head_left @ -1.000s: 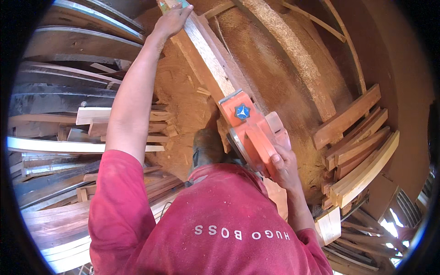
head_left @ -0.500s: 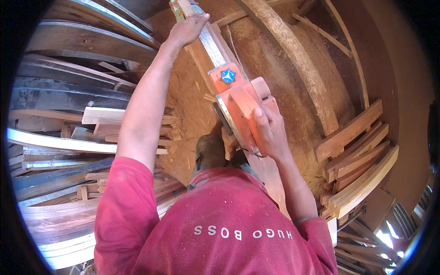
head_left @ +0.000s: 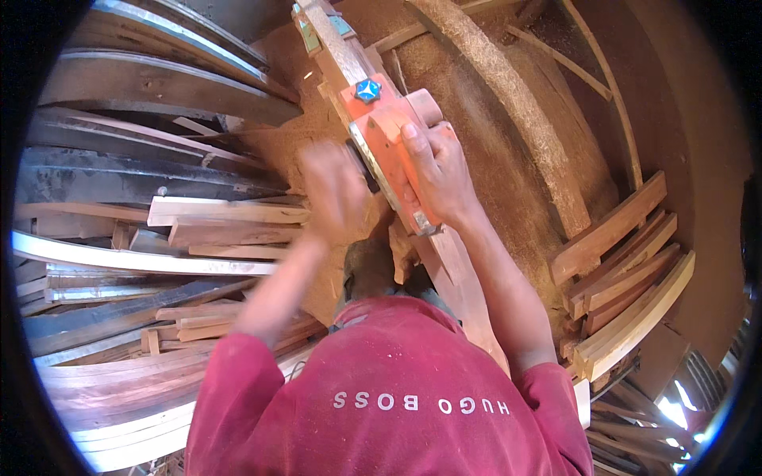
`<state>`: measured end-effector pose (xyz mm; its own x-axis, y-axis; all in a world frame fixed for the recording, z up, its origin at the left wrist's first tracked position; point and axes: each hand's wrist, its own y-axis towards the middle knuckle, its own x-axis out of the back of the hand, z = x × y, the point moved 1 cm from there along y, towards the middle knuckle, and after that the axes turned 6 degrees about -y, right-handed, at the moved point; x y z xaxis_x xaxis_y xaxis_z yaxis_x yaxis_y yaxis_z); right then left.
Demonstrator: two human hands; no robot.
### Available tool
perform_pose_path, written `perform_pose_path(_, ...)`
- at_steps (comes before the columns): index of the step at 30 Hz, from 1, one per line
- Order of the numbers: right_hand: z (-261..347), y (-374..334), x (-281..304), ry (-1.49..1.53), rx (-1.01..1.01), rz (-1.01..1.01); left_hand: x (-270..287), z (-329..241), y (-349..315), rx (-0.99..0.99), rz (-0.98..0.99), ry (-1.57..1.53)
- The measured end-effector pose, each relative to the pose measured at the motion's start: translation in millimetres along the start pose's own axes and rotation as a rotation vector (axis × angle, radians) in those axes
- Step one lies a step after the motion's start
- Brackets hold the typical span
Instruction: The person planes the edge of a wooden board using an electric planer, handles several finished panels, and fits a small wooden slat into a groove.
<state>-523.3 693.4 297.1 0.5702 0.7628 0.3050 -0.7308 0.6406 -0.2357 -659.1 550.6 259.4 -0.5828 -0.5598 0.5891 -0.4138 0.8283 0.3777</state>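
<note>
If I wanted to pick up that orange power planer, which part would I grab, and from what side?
Probably by the raised handle on top of the orange planer, coming down from above at its rear end. The right hand is wrapped there now. The body lies flat along the long wooden board, so the underside is shut off. The blurred left hand is beside it.

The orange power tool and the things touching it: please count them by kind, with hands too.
Orange power planer: 1
Long wooden plank under the planer: 1
Blue knob on the planer: 1
Hands: 2, right hand gripping the planer, left hand blurred beside it
Total: 5
</note>
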Motion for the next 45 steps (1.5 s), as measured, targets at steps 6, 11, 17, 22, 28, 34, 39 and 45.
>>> perform_pose_path(6, 6.4, 4.6, -13.7, -0.106, 0.121, -0.089, -58.1, -69.3, -123.4, -0.360, 0.558, -0.175)
perform_pose_path(11, 18.8, 30.4, -22.2, -0.065, 0.134, -0.108, -69.2, -53.9, -134.0, -0.273, 0.805, -0.204)
perform_pose_path(17, 48.8, 110.1, -36.6, -0.094, 0.132, -0.079, -66.2, -52.3, -129.9, -0.315, 0.724, -0.216)
perform_pose_path(22, 66.4, 204.8, -60.4, -0.077, 0.266, -0.185, -65.1, -52.4, -125.5, -0.327, 0.740, -0.190)
perform_pose_path(28, 93.6, 243.4, -43.7, -0.314, 0.276, -0.150, -65.5, -48.0, -133.3, -0.343, 0.705, -0.169)
perform_pose_path(34, 38.6, 63.7, -0.3, -0.186, 0.077, 0.022, -19.0, 19.8, -104.0, 0.308, 0.648, 0.104)
perform_pose_path(39, -13.7, -115.9, 40.4, -0.199, 0.120, -0.108, 0.8, 92.6, 20.4, -0.122, 0.016, 0.394)
perform_pose_path(45, -56.6, -283.2, 60.4, 0.049, -0.326, 0.005, -19.4, 143.6, 115.4, -0.192, 0.204, 0.603)
